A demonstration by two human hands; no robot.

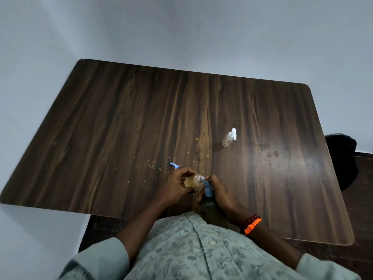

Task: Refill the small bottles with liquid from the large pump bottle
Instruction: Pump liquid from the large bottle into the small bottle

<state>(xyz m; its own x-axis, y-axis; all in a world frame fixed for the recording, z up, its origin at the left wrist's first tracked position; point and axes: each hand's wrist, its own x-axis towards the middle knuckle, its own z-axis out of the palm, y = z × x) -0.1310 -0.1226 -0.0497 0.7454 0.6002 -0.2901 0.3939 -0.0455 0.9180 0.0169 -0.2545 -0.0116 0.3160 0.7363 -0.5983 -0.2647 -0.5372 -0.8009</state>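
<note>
My left hand [175,186] holds a small clear bottle [193,181], partly filled with amber liquid, tilted on its side with its open mouth against the blue pump nozzle. My right hand [220,194] grips the large pump bottle [209,207] around its neck, fingers over the blue pump head [207,188]; the bottle stands at the table's near edge. A small blue cap [174,165] lies on the table just beyond my left hand. A second small clear bottle [228,139] with a white flip cap stands further off to the right and looks empty.
The dark wooden table [121,118] sits in a corner between pale walls. Yellowish crumbs or droplets dot its middle, and a smudged patch [270,153] lies right of the second bottle. A black object [343,158] sits off the right edge.
</note>
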